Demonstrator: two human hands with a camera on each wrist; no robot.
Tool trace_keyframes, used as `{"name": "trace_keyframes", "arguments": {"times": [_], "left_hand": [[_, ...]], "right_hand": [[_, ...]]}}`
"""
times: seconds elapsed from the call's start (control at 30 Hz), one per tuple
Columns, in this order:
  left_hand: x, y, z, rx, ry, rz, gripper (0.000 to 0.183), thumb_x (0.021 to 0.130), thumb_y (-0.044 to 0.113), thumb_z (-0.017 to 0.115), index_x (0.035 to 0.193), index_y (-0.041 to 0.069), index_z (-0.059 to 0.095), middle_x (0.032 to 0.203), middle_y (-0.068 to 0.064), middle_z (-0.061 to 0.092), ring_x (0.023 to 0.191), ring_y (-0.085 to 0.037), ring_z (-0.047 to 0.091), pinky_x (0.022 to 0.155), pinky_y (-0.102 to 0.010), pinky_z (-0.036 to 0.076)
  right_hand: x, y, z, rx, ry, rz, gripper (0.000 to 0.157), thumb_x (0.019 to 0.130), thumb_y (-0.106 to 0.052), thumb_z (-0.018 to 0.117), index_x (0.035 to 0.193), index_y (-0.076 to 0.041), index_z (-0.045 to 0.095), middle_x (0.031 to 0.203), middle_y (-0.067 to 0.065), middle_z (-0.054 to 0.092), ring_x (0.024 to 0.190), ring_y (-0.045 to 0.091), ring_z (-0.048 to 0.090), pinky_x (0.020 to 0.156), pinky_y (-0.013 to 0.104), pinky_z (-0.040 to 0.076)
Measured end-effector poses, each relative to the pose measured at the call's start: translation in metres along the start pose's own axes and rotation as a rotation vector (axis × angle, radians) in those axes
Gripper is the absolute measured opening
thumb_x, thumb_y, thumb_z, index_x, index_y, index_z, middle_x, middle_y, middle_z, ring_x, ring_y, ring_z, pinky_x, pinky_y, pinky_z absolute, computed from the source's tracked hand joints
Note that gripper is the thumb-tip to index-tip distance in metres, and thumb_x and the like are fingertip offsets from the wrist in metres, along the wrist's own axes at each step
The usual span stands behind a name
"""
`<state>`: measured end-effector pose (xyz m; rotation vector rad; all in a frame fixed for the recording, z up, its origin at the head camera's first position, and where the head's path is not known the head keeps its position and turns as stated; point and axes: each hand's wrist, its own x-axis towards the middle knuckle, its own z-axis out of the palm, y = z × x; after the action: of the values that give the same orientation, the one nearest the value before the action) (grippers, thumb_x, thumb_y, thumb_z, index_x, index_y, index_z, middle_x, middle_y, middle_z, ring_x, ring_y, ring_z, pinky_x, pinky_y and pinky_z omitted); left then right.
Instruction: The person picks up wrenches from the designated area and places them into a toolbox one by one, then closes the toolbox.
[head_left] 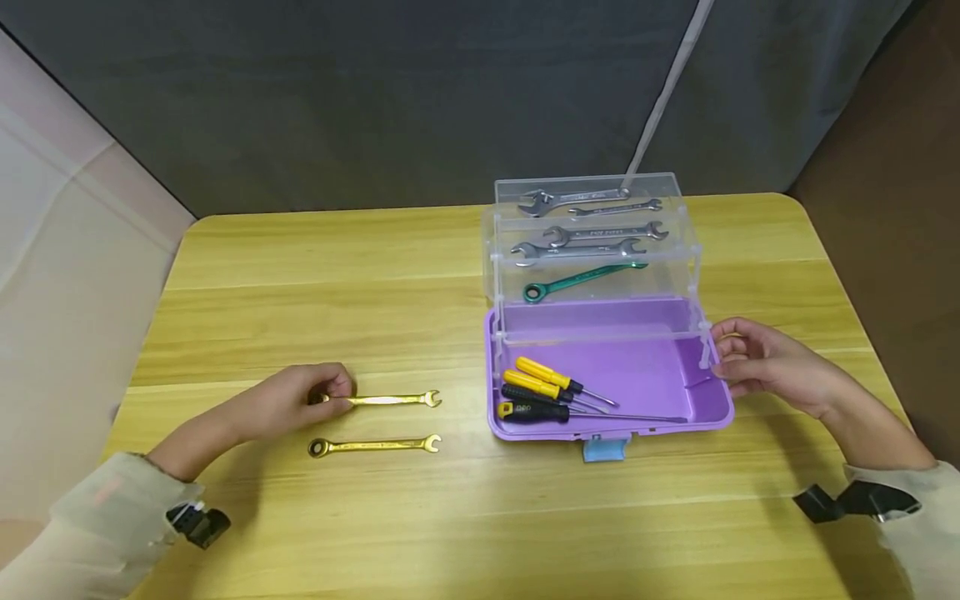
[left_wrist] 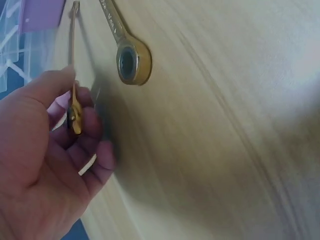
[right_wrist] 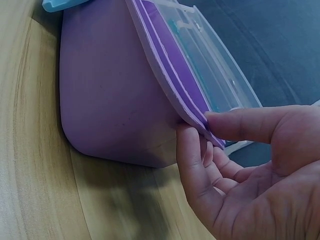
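Between thumb and fingers my left hand pinches a gold ratchet wrench by its ring end, its open end pointing right. In the left wrist view the held wrench is turned edge-on. Just in front of it, a second gold wrench lies flat on the table. My right hand grips the right rim of a purple toolbox; the right wrist view shows thumb and forefinger on the rim. Inside the box lie yellow-handled screwdrivers and black-handled screwdrivers.
Clear trays stand raised over the box's back, holding several silver wrenches and a green ratchet wrench. A blue latch hangs at the box's front. Behind the wooden table is a dark curtain.
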<state>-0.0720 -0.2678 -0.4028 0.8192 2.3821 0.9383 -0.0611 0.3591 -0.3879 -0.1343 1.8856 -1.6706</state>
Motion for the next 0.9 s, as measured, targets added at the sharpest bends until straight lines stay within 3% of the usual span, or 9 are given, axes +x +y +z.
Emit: {"name": "trace_keyframes", "arguments": {"times": [0.13,0.33,0.73,0.9], "left_hand": [[0.000,-0.001,0.002,-0.037,0.059,0.037,0.015,0.096,0.007,0.070,0.108,0.016,0.067,0.089,0.009,0.060,0.076,-0.006,0.051,0.063,-0.024,0.044],[0.003,0.000,0.000,-0.057,0.120,-0.001,0.022,0.091,0.006,0.077,0.112,0.013,0.073,0.097,0.004,0.067,0.078,-0.008,0.050,0.061,-0.024,0.044],[0.010,0.001,0.009,-0.133,0.198,-0.007,0.023,0.098,0.000,0.064,0.119,0.007,0.073,0.112,-0.005,0.071,0.094,-0.005,0.061,0.074,-0.022,0.052],[0.010,0.001,0.014,-0.178,0.200,-0.046,0.023,0.100,0.001,0.061,0.119,0.007,0.072,0.100,-0.007,0.068,0.074,-0.012,0.058,0.062,-0.025,0.051]], "right_hand": [[0.000,0.000,0.000,0.005,-0.005,-0.006,0.029,0.098,0.011,0.050,0.121,-0.007,0.046,0.099,0.003,0.063,0.087,0.018,0.067,0.072,0.035,0.060],[0.000,0.001,0.000,0.019,-0.010,-0.014,0.029,0.098,0.012,0.050,0.120,-0.008,0.047,0.099,0.003,0.063,0.088,0.018,0.067,0.072,0.035,0.060],[0.000,0.001,0.000,0.012,-0.004,-0.012,0.029,0.098,0.011,0.050,0.121,-0.007,0.047,0.099,0.003,0.063,0.088,0.018,0.067,0.073,0.035,0.060],[0.000,0.000,0.000,0.017,-0.011,-0.012,0.029,0.099,0.011,0.050,0.121,-0.007,0.046,0.099,0.003,0.063,0.088,0.018,0.068,0.073,0.035,0.060]]}}
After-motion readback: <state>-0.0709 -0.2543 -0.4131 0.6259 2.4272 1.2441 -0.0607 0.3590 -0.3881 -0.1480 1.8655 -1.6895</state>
